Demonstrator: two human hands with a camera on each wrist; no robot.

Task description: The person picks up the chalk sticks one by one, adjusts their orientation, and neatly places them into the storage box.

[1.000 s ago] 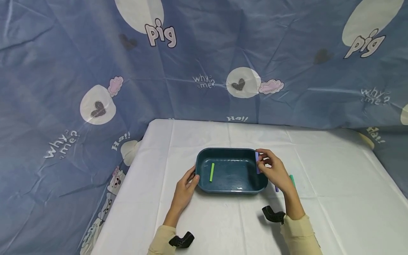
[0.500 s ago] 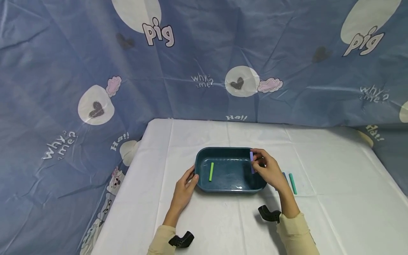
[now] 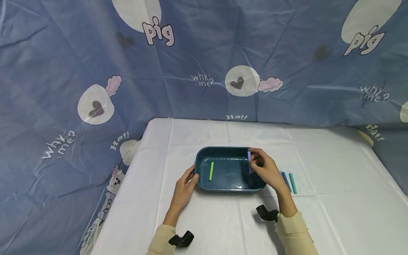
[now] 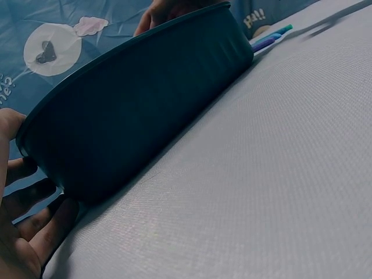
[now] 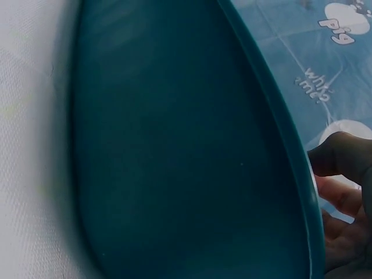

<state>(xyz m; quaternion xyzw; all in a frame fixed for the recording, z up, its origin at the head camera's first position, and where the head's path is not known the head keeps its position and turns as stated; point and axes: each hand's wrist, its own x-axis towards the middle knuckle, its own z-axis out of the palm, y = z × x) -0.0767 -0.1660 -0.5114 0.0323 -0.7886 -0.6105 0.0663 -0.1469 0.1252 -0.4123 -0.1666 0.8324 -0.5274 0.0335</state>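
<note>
fingers: left hand (image 3: 184, 187) grips the 9 o'clock end of a dark teal rectangular dish (image 3: 229, 173), thumb at its rim; right hand (image 3: 268, 171) pinches a light purple stick (image 3: 249, 156) over the 3 o'clock end. blue printed sheet (image 3: 204, 102) at 12 o'clock. white tablecloth (image 3: 220, 226) under the dish. in the dish, toward 9 o'clock: lime green stick (image 3: 211, 171), lying. outside, just past 3 o'clock: teal-green stick (image 3: 293, 183), blue stick (image 3: 286, 181), second purple stick (image 4: 263, 45), mostly hidden in head view.

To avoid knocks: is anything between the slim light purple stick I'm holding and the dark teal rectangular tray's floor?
Nothing visible: your right hand pinches the light purple stick over the tray's right end; the slim lime stick lies toward its left.
</note>
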